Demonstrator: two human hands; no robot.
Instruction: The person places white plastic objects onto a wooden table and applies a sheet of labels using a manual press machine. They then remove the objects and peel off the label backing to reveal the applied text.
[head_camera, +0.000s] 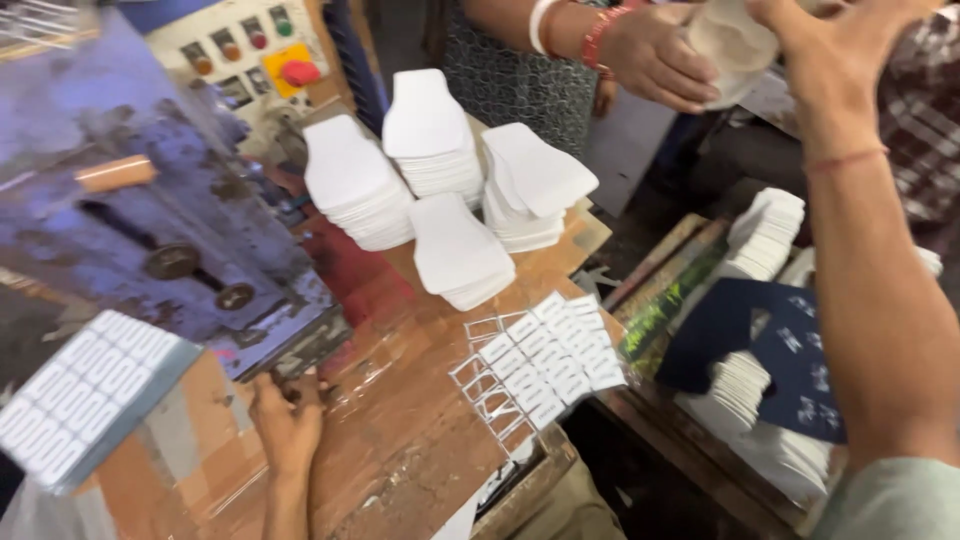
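Four white stacks (440, 190) at 12 o'clock could topple; right hand (830, 40) clamped on cut pieces (730, 45), left hand (290, 420) splayed flat, risky beside the press (160, 220).

white card stacks (430, 125) on a brown table (400, 440); blue-grey machine (150, 230) at nine o'clock; navy patterned cloth (790, 360) at three o'clock.

A white label sheet (545, 365), die-cut into small rectangles and partly peeled to an empty lattice, lay at the bench's right edge. A second sheet of white labels (85, 395) sat tilted at the near left corner. A yellow square plate (282, 68) backed a red button on the panel at the far edge.
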